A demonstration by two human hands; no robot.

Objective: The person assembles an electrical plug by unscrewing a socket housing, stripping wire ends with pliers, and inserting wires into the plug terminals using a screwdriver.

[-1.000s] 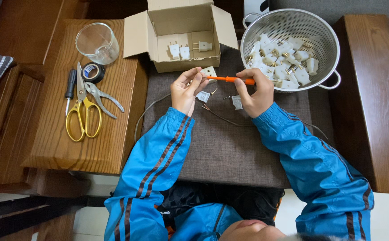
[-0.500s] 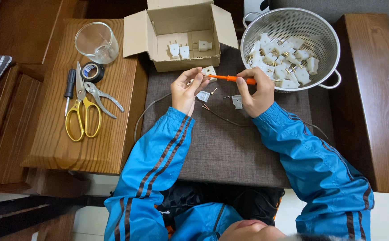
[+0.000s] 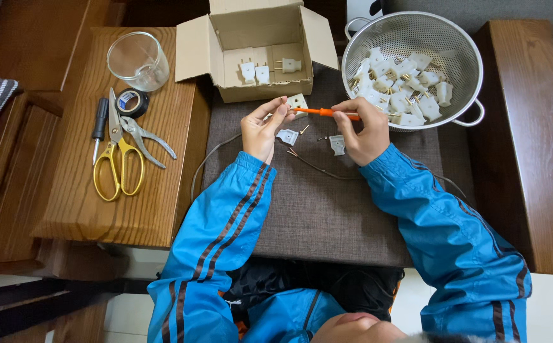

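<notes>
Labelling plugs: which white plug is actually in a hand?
The plug pinched in the left hand, just below the cardboard box, with the orange screwdriver tip on it. The others lie in the box, the colander or loose on the mat.

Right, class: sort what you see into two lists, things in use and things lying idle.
In use: left hand, right hand, orange screwdriver, white plug, loose plug parts, wire.

Idle: scissors, pliers, glass, tape roll, black screwdriver.

Brown cushion bears cardboard box, colander, plug parts
</notes>
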